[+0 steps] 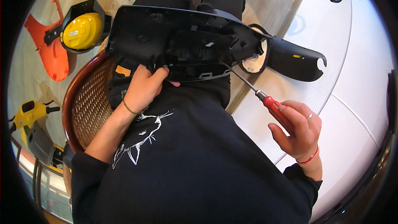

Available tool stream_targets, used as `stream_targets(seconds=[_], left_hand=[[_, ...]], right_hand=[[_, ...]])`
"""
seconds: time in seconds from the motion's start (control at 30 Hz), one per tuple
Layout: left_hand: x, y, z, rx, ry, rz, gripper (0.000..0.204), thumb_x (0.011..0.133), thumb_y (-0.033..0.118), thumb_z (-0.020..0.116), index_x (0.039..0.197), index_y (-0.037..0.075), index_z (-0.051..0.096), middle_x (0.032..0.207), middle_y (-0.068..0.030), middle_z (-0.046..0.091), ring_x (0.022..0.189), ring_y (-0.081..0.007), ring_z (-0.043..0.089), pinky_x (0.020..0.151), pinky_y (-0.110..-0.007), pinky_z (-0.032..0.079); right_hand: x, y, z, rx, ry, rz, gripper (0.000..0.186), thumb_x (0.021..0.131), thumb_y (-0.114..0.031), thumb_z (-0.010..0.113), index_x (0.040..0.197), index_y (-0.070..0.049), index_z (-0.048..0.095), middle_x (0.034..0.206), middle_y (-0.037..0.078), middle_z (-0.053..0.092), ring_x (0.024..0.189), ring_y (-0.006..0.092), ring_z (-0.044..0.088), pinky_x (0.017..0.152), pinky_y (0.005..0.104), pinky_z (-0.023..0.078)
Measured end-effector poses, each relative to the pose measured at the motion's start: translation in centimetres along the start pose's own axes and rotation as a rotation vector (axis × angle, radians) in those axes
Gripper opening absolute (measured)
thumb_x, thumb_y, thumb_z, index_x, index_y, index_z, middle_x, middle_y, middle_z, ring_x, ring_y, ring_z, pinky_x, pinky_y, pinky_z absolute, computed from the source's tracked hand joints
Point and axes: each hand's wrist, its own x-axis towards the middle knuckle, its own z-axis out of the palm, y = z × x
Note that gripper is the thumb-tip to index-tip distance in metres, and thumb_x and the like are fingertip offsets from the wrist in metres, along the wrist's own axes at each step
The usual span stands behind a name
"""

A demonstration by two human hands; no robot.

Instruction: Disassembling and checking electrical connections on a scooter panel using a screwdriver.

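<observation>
The black panel lies across the lap at twelve o'clock, the left hand clamped on its near edge around ten o'clock. Well apart from it, between three and four o'clock, the right hand grips the red handle of a screwdriver, whose shaft points toward ten o'clock, its tip at the panel. A rounded black piece sits just past two o'clock, near the white bench.

The right hand grips 1 red-handled screwdriver, its tip at the black panel the left hand holds.
</observation>
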Motion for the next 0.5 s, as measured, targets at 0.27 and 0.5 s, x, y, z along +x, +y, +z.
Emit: stream_targets(seconds=[0.27, 0.5], left_hand=[[0.5, 1.0, -0.5, 0.03, -0.061, -0.011, 0.033, 0.09, 0.023, 0.049, 0.075, -0.004, 0.059, 0.07, -0.0153, 0.066, 0.036, -0.0032, 0.033, 0.034, -0.02, 0.024], [0.7, -0.2, -1.7, 0.025, -0.098, 0.017, 0.041, 0.093, 0.032, 0.046, 0.077, -0.004, 0.058, 0.073, -0.0162, 0.066, 0.035, -0.0039, 0.032, 0.034, -0.02, 0.024]], right_hand=[[-1.8, 0.5, 0.2, -0.038, 0.035, 0.087, 0.038, 0.065, -0.003, 0.075, 0.098, -0.002, 0.055, 0.08, 0.014, 0.064, 0.063, 0.0252, 0.063, 0.052, 0.0302, 0.049], [-1.3, 1.1, -1.9, 0.083, 0.198, 0.186, 0.03, 0.069, 0.0, 0.066, 0.097, 0.001, 0.055, 0.077, 0.015, 0.064, 0.064, 0.0227, 0.065, 0.058, 0.0272, 0.051]])
